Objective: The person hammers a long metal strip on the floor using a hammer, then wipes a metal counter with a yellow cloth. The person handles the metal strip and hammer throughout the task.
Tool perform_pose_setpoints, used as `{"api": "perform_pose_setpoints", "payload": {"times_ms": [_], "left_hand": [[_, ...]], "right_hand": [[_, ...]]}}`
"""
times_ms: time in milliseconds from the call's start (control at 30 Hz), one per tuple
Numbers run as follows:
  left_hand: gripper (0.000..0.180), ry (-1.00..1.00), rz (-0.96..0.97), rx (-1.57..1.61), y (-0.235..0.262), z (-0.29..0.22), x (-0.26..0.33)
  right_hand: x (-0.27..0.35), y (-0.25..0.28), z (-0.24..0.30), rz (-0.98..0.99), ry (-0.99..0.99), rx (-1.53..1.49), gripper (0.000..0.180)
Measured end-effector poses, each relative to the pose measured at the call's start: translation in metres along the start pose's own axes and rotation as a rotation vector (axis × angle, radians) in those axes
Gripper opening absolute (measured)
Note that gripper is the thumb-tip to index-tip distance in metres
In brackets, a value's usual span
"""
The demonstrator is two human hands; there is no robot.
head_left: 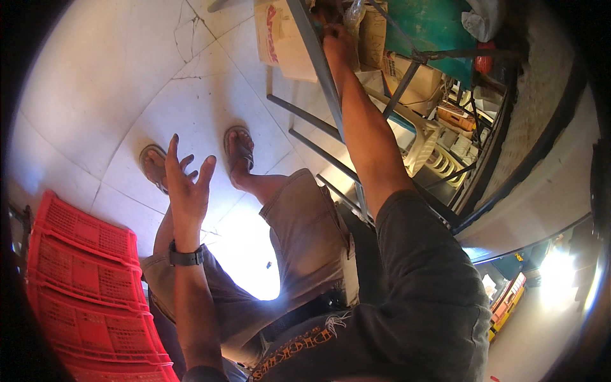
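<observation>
My left hand (188,188) is raised over the floor in front of my knees, its fingers spread and nothing in them. A dark watch (186,256) is on that wrist. My right arm stretches far forward past a dark metal frame (318,67). At its end, my right hand (337,43) is beside an open cardboard box (286,48) and close to some clear plastic wrapping (354,18). Shadow and the top edge hide its fingertips, so what they touch cannot be made out. A second cardboard box (372,38) stands just right of the hand.
Red plastic crates (89,274) are stacked at my left. Metal bars (324,153) of the frame cross beside my right leg. Behind them lie cream plastic pieces (423,149), an orange case (455,116) and a green sheet (426,28). My sandalled feet (239,149) rest on pale floor tiles (95,83).
</observation>
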State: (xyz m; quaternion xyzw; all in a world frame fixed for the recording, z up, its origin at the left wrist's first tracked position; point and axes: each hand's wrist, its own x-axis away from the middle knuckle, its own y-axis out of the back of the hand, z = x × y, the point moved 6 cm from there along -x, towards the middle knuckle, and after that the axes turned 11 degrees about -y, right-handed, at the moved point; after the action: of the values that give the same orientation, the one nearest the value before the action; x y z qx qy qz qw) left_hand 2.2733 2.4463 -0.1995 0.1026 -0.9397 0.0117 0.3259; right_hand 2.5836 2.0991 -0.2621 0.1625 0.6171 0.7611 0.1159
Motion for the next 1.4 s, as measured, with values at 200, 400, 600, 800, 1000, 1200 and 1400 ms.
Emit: {"api": "perform_pose_setpoints", "payload": {"times_ms": [200, 400, 600, 800, 1000, 1200, 1400], "left_hand": [[0.085, -0.040, 0.013, 0.015, -0.001, -0.001, -0.002], [0.088, -0.075, -0.010, -0.008, 0.003, -0.004, -0.004], [0.088, -0.059, 0.048, 0.081, -0.003, -0.013, -0.006], [0.083, -0.067, 0.179, 0.359, -0.006, -0.024, 0.002], [0.084, -0.024, 0.326, 0.810, -0.050, -0.093, 0.045], [0.062, 0.188, 0.142, 1.150, -0.077, -0.174, 0.109], [0.062, 0.124, 0.502, 1.034, -0.072, -0.280, 0.236]], "right_hand": [[-0.035, -0.020, -0.051, -0.080, -0.129, -0.493, 0.018], [-0.019, 0.009, -0.022, 0.035, -0.230, -0.999, 0.019], [-0.021, 0.045, -0.034, -0.180, 0.005, -0.687, 0.021], [0.083, 0.125, 0.038, -0.127, 0.036, -0.592, 0.025], [0.258, 0.202, 0.083, 0.109, 0.016, -0.613, 0.025], [0.379, 0.302, 0.101, 0.427, 0.170, -0.641, 0.013], [0.385, 0.453, 0.107, 0.143, 0.201, -0.679, 0.039]]}}
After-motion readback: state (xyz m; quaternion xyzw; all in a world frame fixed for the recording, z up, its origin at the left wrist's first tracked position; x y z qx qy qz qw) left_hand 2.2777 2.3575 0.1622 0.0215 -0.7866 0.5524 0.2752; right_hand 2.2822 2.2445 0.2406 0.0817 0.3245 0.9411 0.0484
